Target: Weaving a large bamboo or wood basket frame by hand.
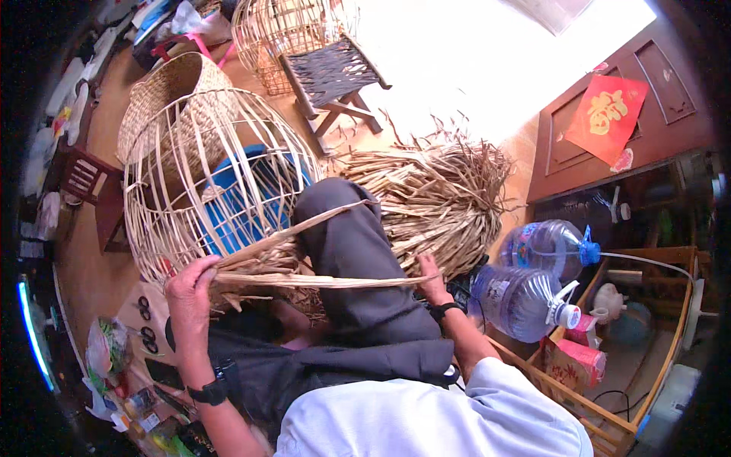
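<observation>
My left hand [190, 291] pinches several long dried plant stalks between thumb and fingers, beside the open-ribbed basket frame [140, 228]. One stalk [327, 282] runs across my dark-trousered leg [346, 244] to my right hand [432, 283], whose fingers close on its far end. Another stalk [308, 224] slants up from my left hand over the knee, its far end loose. Just beyond my right hand spreads a big heap of dried stalks [449, 202]. Inside or behind the frame's ribs shows a blue tub [228, 228]; which of these cannot be told.
A woven basket [152, 103] and a folding stool [331, 72] stand at the back, near another ribbed frame [255, 38]. Two large water bottles [510, 301] lie at my right, by a wooden rack [609, 415]. A small chair [84, 179] stands left.
</observation>
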The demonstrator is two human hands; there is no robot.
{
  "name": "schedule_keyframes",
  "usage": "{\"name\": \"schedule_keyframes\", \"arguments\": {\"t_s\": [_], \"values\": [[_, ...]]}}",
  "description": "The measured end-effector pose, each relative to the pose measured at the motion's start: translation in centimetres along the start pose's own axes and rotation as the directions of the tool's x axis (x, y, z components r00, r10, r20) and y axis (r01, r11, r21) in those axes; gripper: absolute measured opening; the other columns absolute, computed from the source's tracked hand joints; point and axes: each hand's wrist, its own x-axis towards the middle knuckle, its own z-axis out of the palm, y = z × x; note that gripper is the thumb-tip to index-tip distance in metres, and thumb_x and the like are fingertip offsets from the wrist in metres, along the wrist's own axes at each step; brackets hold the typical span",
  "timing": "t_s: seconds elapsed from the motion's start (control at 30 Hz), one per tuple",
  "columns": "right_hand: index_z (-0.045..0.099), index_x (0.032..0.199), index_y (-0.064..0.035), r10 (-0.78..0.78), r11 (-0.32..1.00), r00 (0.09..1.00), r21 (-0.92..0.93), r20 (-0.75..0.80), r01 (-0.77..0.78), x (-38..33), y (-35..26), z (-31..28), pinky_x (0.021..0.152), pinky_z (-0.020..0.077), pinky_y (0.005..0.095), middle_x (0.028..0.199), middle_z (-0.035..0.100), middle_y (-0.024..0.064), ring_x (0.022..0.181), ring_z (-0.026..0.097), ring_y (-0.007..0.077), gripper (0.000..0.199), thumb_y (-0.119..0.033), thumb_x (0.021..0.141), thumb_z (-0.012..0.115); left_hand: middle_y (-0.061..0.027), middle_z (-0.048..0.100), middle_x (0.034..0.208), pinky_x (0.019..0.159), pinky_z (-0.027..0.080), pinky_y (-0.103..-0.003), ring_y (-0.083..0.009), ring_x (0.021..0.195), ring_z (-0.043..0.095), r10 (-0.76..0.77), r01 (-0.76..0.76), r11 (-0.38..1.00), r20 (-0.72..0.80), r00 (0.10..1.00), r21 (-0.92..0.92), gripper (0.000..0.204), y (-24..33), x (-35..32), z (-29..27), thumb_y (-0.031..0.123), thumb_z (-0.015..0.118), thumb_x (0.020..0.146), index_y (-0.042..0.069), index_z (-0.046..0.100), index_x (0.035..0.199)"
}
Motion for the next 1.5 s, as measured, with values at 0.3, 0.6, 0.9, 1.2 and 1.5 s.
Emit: {"name": "schedule_keyframes", "arguments": {"t_s": [0.3, 0.6, 0.9, 1.2, 1.5], "values": [[0.066, 0.103, 0.0078, 0.846, 0.363, 0.434, 0.262, 0.311, -0.894, -2.4, 9.1, 0.9, 0.070, 0.0603, 0.0459, 0.103, 0.074, 0.0250, 0.089, 0.077, 0.0366, 0.041, -0.023, 0.082, 0.084, -0.0137, 0.079, 0.099, 0.089, 0.055, -0.033, -0.0220, 0.093, 0.075, -0.054, 0.054, 0.998, 0.004, 0.999, -0.019, 0.018, 0.0, 0.2, -0.1, -0.001, 0.069, 0.093, -0.001, 0.076, 0.109], [0.063, 0.110, -0.0044, 0.527, -0.221, 0.563, 0.742, 0.636, -0.632, -1.1, 10.2, 2.2, 0.061, 0.0608, 0.0358, 0.062, 0.048, -0.0017, 0.050, 0.053, 0.0138, 0.032, -0.034, 0.101, 0.072, -0.0143, 0.079, 0.098, 0.089, 0.055, -0.034, -0.0225, 0.093, 0.075, -0.110, 0.110, 0.994, 0.022, 0.994, 0.014, 0.018, 1.0, 0.6, 0.1, -0.002, 0.069, 0.092, -0.002, 0.076, 0.109], [0.065, 0.114, -0.0069, 0.720, 0.074, 0.605, 0.829, 0.341, -0.554, 0.7, 7.9, -1.4, 0.071, 0.0531, 0.0297, 0.103, 0.071, 0.0052, 0.086, 0.069, 0.0188, 0.024, -0.024, 0.099, 0.073, -0.0113, 0.078, 0.096, 0.088, 0.055, -0.032, -0.0186, 0.091, 0.073, -0.092, 0.092, 0.996, 0.009, 0.996, 0.011, 0.017, -0.3, 0.2, 0.3, -0.002, 0.069, 0.092, -0.002, 0.076, 0.108], [0.063, 0.088, -0.0007, 0.451, 0.740, 0.838, 0.395, 0.308, -0.544, -5.3, 5.1, -1.0, 0.064, 0.0487, 0.0391, 0.074, 0.061, 0.0055, 0.069, 0.058, 0.0190, 0.048, -0.047, 0.102, 0.065, -0.0110, 0.078, 0.094, 0.088, 0.055, -0.032, -0.0176, 0.090, 0.072, -0.115, 0.115, 0.993, 0.011, 0.993, -0.018, 0.017, 1.0, 0.4, 0.2, -0.002, 0.069, 0.093, -0.003, 0.075, 0.109], [0.062, 0.100, -0.0014, 0.696, 0.152, 0.610, 0.753, 0.378, -0.641, -10.1, 5.4, -2.8, 0.060, 0.0630, 0.0358, 0.081, 0.065, 0.0092, 0.062, 0.068, 0.0228, 0.024, -0.025, 0.102, 0.061, -0.0117, 0.078, 0.095, 0.088, 0.055, -0.032, -0.0166, 0.090, 0.072, -0.105, 0.104, 0.993, -0.008, 0.994, -0.051, 0.016, 0.3, 0.3, 0.3, -0.001, 0.069, 0.093, -0.002, 0.076, 0.108]]}}
